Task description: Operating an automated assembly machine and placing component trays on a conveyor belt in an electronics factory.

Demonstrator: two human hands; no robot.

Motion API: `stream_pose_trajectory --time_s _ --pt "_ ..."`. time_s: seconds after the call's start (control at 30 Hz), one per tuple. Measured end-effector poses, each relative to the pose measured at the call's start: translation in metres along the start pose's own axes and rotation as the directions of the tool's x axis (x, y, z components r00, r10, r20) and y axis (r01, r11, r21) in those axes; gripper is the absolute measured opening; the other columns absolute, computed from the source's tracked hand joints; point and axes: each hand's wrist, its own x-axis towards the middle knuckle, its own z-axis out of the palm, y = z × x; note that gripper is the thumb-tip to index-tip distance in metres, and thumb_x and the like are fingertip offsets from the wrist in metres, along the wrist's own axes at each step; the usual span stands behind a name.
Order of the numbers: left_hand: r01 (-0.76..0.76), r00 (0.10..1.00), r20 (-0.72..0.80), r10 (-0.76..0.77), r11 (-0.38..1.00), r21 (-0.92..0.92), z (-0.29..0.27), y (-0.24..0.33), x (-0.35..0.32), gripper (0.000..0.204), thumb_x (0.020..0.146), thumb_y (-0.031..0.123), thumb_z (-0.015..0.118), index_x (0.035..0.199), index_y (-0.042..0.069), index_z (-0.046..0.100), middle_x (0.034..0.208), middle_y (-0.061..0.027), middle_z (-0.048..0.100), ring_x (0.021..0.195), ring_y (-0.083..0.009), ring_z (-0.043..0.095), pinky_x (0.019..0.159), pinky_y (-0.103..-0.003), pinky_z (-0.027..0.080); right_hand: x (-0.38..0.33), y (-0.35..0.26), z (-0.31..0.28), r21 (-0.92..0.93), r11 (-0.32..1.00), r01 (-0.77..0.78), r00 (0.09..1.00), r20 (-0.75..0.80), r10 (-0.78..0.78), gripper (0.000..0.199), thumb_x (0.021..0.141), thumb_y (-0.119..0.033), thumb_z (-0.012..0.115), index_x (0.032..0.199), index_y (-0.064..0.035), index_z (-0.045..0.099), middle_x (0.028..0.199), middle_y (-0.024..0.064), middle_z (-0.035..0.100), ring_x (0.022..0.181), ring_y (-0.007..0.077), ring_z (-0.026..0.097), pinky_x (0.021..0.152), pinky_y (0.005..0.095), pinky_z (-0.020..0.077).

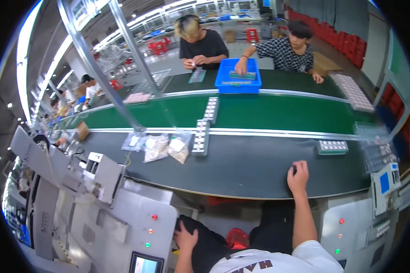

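Note:
My right hand [299, 178] rests near the front edge of the dark bench top [255, 159], its fingers curled. A small dark spot shows between thumb and fingers, too small to name. My left hand [186, 237] lies on my left thigh with its fingers apart, holding nothing, beside the left machine [136, 209]. Farther right on the bench stands a tray of white pieces [332, 147]. Left of the middle, another long tray of white pieces [200, 139] lies on the bench, with a similar tray [211, 109] behind it on the green belt.
Several clear bags [156, 148] of small pale parts lie at the bench's left. Across the green belt [278, 107], two people work; one person's hand [241, 68] reaches into a blue bin [238, 87]. A right-hand machine [346, 227] has coloured buttons.

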Motion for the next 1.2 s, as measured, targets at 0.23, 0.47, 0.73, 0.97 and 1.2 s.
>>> stream_pose_trajectory --time_s 0.23,0.47,0.73,0.97,1.2 --pt "-0.753 0.645 -0.561 0.519 0.557 -0.351 -0.104 0.147 0.013 0.057 0.089 0.026 0.079 0.135 -0.002 0.061 0.141 -0.0247 0.058 0.130 -0.0426 0.055 0.112 -0.048 0.044 0.010 -0.011 0.004 0.016 0.998 0.066 0.995 0.079 -0.067 0.015 0.087 -0.003 0.066 0.101 0.0011 0.063 0.114 0.0190 0.055 0.101 0.0403 0.062 0.082 0.0481 0.0539" --pt "-0.731 0.525 -0.601 0.602 0.681 0.043 -0.136 0.285 0.167 0.058 0.088 0.035 0.080 0.121 -0.009 0.061 0.127 -0.0289 0.062 0.118 -0.0459 0.059 0.101 -0.051 0.049 0.013 -0.013 -0.002 0.052 0.998 0.036 0.992 0.121 -0.043 0.016 0.084 -0.004 0.067 0.100 0.0002 0.064 0.112 0.0180 0.056 0.099 0.0396 0.062 0.081 0.0489 0.0541" --pt "-0.370 0.855 -0.279 0.436 0.892 0.261 -0.134 0.350 0.245 0.072 0.083 0.061 0.080 0.115 -0.004 0.071 0.120 -0.0254 0.068 0.112 -0.0413 0.068 0.095 -0.048 0.056 0.015 -0.006 -0.002 0.047 0.998 0.039 0.989 0.140 -0.045 0.015 0.083 -0.004 0.067 0.098 -0.0001 0.064 0.111 0.0168 0.056 0.100 0.0382 0.063 0.080 0.0488 0.0547" --pt "-0.368 0.878 -0.275 0.391 0.920 0.135 -0.136 0.345 0.232 0.060 0.082 0.047 0.084 0.114 -0.003 0.073 0.125 -0.0266 0.065 0.115 -0.0437 0.066 0.098 -0.050 0.056 0.016 -0.006 -0.004 0.047 0.998 0.048 0.988 0.143 -0.055 0.015 0.083 -0.004 0.067 0.098 -0.0003 0.064 0.110 0.0165 0.056 0.100 0.0375 0.063 0.080 0.0490 0.0553" --pt "-0.611 0.760 -0.257 0.597 0.791 0.028 -0.109 0.316 0.126 0.063 0.077 0.041 0.087 0.121 0.001 0.066 0.124 -0.0212 0.063 0.117 -0.0420 0.061 0.097 -0.051 0.054 0.011 -0.005 -0.004 0.040 0.998 0.048 0.987 0.149 -0.053 0.017 0.083 -0.005 0.068 0.100 -0.0002 0.065 0.111 0.0169 0.057 0.102 0.0380 0.063 0.081 0.0485 0.0555"
